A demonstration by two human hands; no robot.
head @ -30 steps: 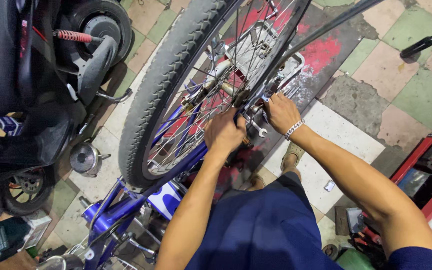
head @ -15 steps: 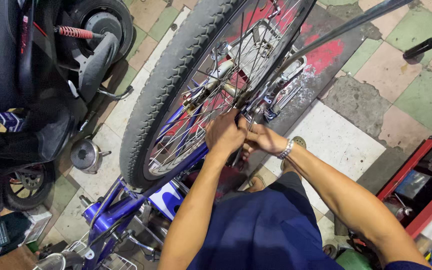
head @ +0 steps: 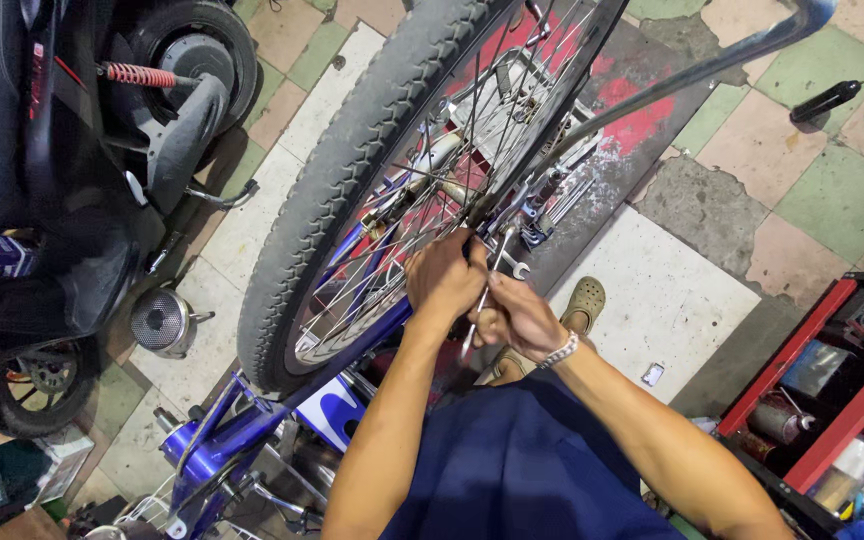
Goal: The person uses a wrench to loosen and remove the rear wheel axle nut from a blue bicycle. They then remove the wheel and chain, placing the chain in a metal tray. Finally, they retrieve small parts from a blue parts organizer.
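A blue bicycle (head: 222, 440) stands upside down in front of me, its grey-tyred wheel (head: 352, 170) raised toward the camera. My left hand (head: 444, 278) is closed at the wheel's hub, among the spokes. My right hand (head: 514, 315), a beaded bracelet on its wrist, grips a slim metal spanner (head: 487, 290) that points up to the axle nut. The two hands touch each other at the hub. The hub itself is hidden behind my fingers.
A dark scooter (head: 62, 150) with a red spring stands at the left. Below it a round metal part (head: 160, 322) lies on the tiled floor. A red tool chest (head: 832, 390) is at the right, a black bottle (head: 825, 101) at the upper right, my sandalled foot (head: 582, 300) by the wheel.
My right hand has come down from the axle's right side to below the hub, holding the spanner. My left hand stays at the hub. The view has shifted slightly.
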